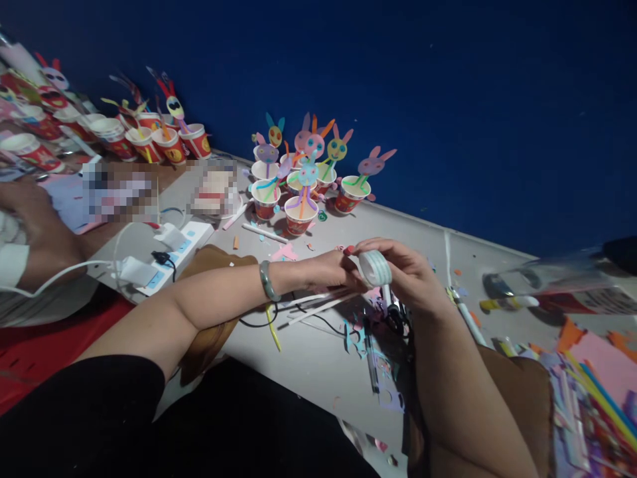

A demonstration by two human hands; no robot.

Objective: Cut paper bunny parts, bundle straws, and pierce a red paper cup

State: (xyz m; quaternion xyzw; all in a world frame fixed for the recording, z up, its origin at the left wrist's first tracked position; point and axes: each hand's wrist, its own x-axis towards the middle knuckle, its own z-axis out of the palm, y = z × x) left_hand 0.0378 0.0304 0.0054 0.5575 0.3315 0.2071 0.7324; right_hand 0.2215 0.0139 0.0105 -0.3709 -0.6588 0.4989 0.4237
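Observation:
My right hand (415,275) grips a roll of tape (382,267), white with pale green stripes, between thumb and fingers. Close against its left side is my left hand (328,271), fingers closed; a small red tip (349,250) shows at them, and what they hold is hidden. Thin white sticks (318,309) lie just under my left hand. Below the hands, blue paper cutouts (355,338), a clear pen (372,362) and a black-handled tool (397,318), partly hidden by my right wrist, rest on the grey table (293,372).
Paper cups with rabbit-faced figures (301,216) stand by the blue wall, with more cups (169,146) further left. A power strip (179,255) with plugs lies left, near another person's arm (50,232). At right are a plastic bottle (562,282) and coloured paper (604,365).

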